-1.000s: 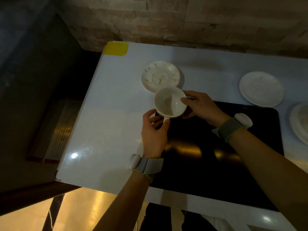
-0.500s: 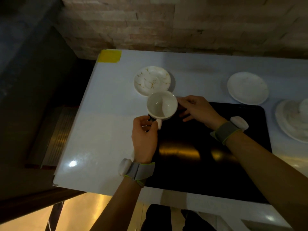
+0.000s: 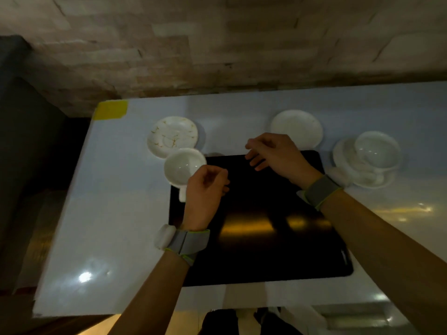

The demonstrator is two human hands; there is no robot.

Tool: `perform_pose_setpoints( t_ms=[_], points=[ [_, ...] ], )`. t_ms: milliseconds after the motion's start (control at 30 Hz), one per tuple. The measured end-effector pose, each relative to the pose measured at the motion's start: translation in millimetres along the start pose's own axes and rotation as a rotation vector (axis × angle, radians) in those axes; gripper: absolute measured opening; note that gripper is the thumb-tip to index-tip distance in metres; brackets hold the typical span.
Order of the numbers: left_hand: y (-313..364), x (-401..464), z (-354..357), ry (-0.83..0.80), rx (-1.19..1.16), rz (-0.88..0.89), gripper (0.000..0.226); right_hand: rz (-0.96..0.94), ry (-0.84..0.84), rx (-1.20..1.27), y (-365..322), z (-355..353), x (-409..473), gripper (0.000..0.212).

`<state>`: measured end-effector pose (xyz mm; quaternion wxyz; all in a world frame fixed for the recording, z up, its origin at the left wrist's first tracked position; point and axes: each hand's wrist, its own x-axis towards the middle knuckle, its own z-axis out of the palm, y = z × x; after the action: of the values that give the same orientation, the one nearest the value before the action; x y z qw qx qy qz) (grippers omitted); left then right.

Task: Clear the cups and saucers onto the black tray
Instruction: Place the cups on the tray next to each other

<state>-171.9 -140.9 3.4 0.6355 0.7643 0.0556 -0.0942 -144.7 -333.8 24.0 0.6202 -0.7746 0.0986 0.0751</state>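
Dim stone wall [image 3: 217, 44], white table [image 3: 116, 213]

A white ceramic cup [image 3: 184, 167] sits at the far left corner of the glossy black rectangular tray [image 3: 266, 238] on the white tabletop [image 3: 116, 213]. The left hand [image 3: 205, 189] hovers just beside the cup, fingers loosely curled and holding nothing. The right hand [image 3: 275, 155] hangs over the tray's far edge, likewise empty. A gold-veined white saucer [image 3: 172, 135], a plain white saucer [image 3: 297, 126] and another cup on its saucer [image 3: 372, 153] remain off the tray.
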Motion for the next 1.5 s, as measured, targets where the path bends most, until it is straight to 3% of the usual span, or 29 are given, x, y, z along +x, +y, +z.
perform_pose_setpoints(
  t_ms=[533,667,933,1133,1233,1500],
  points=[
    [57,22,152,-0.521,0.102,0.020,0.015,0.004,0.406,-0.009,27,-147,-52,0.014],
    [64,28,196,-0.622,0.183,0.006,0.022,0.038,0.484,0.037,45,-186,-66,0.022],
    [35,17,270,-0.637,0.174,-0.071,0.077,0.073,0.730,-0.288,97,-239,-76,0.049],
    [28,8,302,-0.720,0.033,-0.101,0.084,0.208,0.654,-0.209,119,-252,-73,0.066],
    [22,1,315,-0.641,-0.083,-0.221,0.096,0.221,0.595,-0.136,127,-251,-71,0.065],
    [25,0,320,-0.604,-0.247,-0.305,0.084,0.178,0.544,0.001,139,-241,-67,0.054]
  ],
)
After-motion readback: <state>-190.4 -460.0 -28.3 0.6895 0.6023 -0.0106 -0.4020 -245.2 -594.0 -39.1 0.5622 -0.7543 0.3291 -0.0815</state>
